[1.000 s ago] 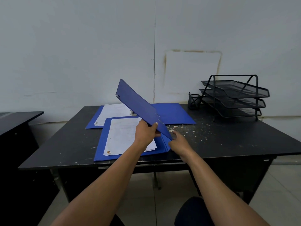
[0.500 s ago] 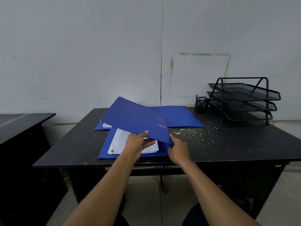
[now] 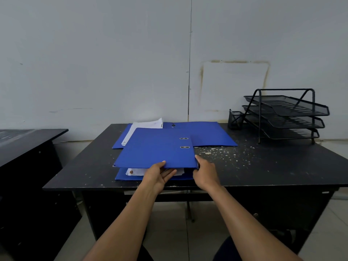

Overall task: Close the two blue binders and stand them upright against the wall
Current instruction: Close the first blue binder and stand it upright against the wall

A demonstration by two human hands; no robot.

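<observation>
Two blue binders lie on the black desk [image 3: 263,166]. The near binder [image 3: 156,149] is almost closed, its front cover lying nearly flat over the white papers inside, with a small gap at the front edge. My left hand [image 3: 160,176] pinches that cover's front edge, thumb on top and fingers underneath. My right hand [image 3: 205,172] grips the binder's spine at the near right corner. Behind it, the far binder [image 3: 209,134] lies open flat near the wall, with a stack of white papers [image 3: 145,127] on its left half.
A black wire three-tier tray [image 3: 286,113] stands at the desk's back right, with a small mesh pen holder [image 3: 235,119] to its left. White flecks of debris [image 3: 220,153] dot the desk right of the binders. Another dark desk [image 3: 22,140] stands at the left.
The near binder's front cover has swung down from steeply raised to almost flat over the papers. Both hands have stayed at the binder's front edge and spine.
</observation>
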